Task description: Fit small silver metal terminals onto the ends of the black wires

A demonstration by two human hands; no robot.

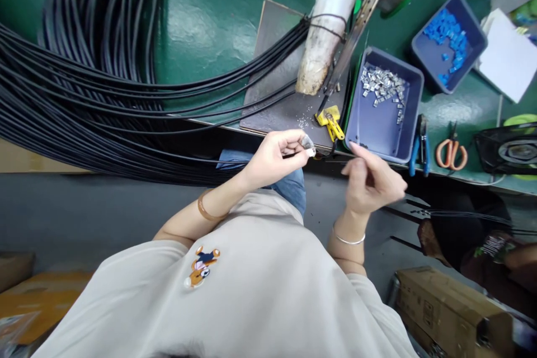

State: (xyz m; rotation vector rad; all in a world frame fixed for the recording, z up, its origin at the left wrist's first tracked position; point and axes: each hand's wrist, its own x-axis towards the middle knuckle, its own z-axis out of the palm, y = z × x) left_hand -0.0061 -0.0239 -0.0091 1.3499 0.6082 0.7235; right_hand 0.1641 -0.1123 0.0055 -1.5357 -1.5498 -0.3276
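Observation:
My left hand (281, 152) is closed in a pinch on a black cable (201, 160), near its end. Something whitish shows at its fingertips; its kind is unclear. Apart from it on the right, my right hand (371, 180) is raised near the front corner of a grey-blue bin (381, 142). Its index finger is stretched out and the thumb stands apart, with nothing visible between them. Small metal connector shells (384, 85) lie in that bin. A yellow cable stripper (331, 121) rests on the dark board (272, 106), just beyond my hands.
Black cables (100, 22) cover the bench's left side. A wrapped post (325, 28) rises behind the board. Farther right are a bin (470, 61) of blue parts, blue-handled pliers (420, 145), orange-handled scissors (451, 151) and a black fan (509, 150). Another person's arm (520, 260) is at right.

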